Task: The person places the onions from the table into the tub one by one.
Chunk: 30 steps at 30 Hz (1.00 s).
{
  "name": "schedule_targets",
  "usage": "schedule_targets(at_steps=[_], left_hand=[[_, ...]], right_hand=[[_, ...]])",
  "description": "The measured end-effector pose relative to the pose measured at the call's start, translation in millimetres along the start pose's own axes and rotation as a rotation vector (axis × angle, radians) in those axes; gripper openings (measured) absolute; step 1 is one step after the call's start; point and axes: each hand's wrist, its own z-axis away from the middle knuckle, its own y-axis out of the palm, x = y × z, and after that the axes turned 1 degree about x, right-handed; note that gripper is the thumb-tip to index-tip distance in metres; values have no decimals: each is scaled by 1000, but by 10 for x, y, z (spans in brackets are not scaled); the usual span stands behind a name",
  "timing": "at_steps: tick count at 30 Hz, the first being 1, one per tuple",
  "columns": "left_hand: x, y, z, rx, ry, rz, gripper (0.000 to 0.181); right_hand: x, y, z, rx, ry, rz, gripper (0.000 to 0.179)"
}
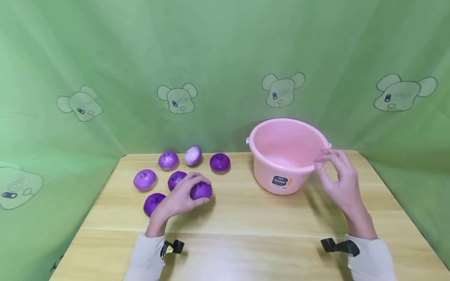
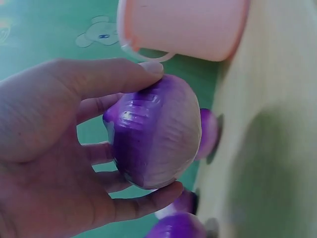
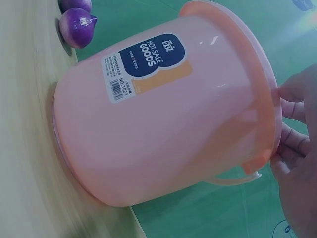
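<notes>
My left hand [image 1: 184, 195] grips a purple onion [image 2: 153, 131] with the thumb on one side and the fingers on the other. This onion is held above the table, its shadow falling on the wood. My right hand [image 1: 341, 179] is at the right side of the pink bucket [image 1: 281, 181], with thumb and fingertips pinching its rim. The bucket stands upright, with a dark label on its front; the visible part of its inside holds nothing. Near my left hand lie other purple onions, one [image 1: 154, 204] partly behind the wrist and another [image 1: 176, 179] just beyond the fingers.
Farther back are more onions, including a pale one [image 1: 193, 156] and a dark one [image 1: 220, 162] nearer the bucket. A wooden table [image 1: 246, 218] carries everything. Green curtain [image 1: 225, 50] with bear drawings hangs behind the back edge and along both sides.
</notes>
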Motion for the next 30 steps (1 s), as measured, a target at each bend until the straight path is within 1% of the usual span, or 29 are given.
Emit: schedule_targets(at_steps=[5,8,13,16,23,27,30], left_hand=[[-54,-112,-123,-1,-21,44,49],[-76,-194,-169,-10,-26,65,50],[-98,-298,-220,-33,2,94,51],[-98,-323,-251,-44,27,115,51],[-61,-327,-293,-88,67,173,51],[-74,-340,-320,-133,94,198,49],[-101,-352,-348,-181,97,207,50]], right_hand=[[-6,-28,-10,-12,2,6,13],[-18,-14,-31,-22,-7,9,12],[-22,25,-28,-29,5,19,12],[-23,40,-3,-26,10,22,12],[-37,91,36,-26,-24,13,11],[-28,78,29,-31,-12,12,11],[-21,54,21,-31,11,15,11]])
